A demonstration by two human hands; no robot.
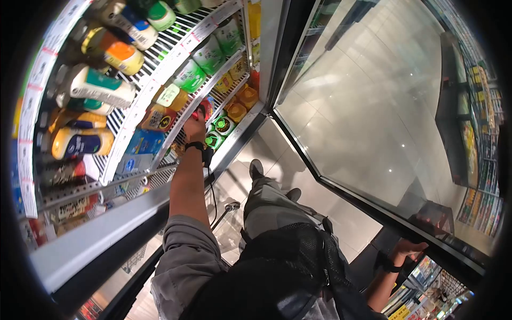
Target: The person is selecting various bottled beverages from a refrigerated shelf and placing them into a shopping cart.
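My left hand (195,129), with a dark band at the wrist, reaches into an open refrigerated cabinet at a lower shelf. Its fingers are closed against a red package (204,109), whose kind I cannot make out and which the hand partly covers. Close by stand green-capped bottles (224,126), orange-capped bottles (236,111) and a brown-red drink pack (159,117). At lower right my right hand (408,249), also banded, is curled at the edge of the open glass door (368,122); some of its fingers are hidden.
Wire shelves with white price strips (144,80) hold several bottles, including a yellow bottle (82,143) lying tilted in view. The door's dark frame (341,186) spans the right side. Tiled floor (272,144) lies below, and stocked shelves (482,144) stand beyond the glass.
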